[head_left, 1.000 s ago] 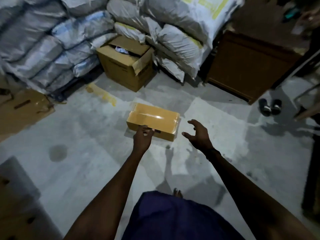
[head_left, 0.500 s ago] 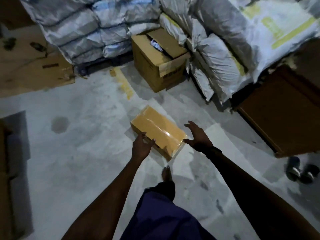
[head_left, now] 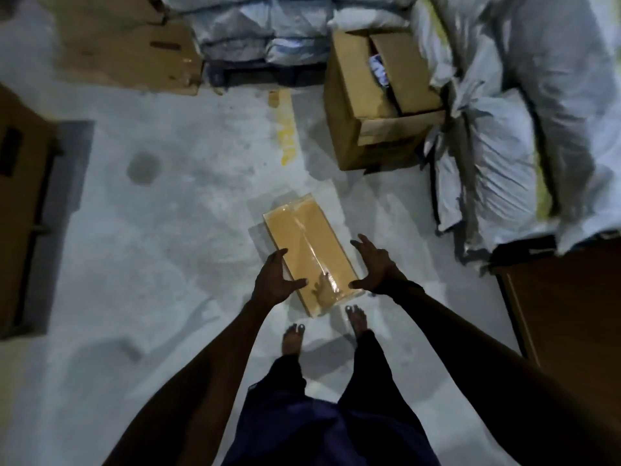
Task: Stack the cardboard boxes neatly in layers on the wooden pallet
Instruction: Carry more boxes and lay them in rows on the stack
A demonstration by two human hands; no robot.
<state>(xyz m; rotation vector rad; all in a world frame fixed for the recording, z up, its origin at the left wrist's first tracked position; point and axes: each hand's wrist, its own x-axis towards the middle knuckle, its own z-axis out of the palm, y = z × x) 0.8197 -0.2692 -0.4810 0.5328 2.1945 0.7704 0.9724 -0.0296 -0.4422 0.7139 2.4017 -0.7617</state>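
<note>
White sacks point(head_left: 524, 136) are piled along the wall beside a brown wooden cabinet point(head_left: 568, 317).

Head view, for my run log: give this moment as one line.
step: reaching for box | left hand: open, at box edge | right hand: open, beside box | box: wrapped, flat on floor
</note>
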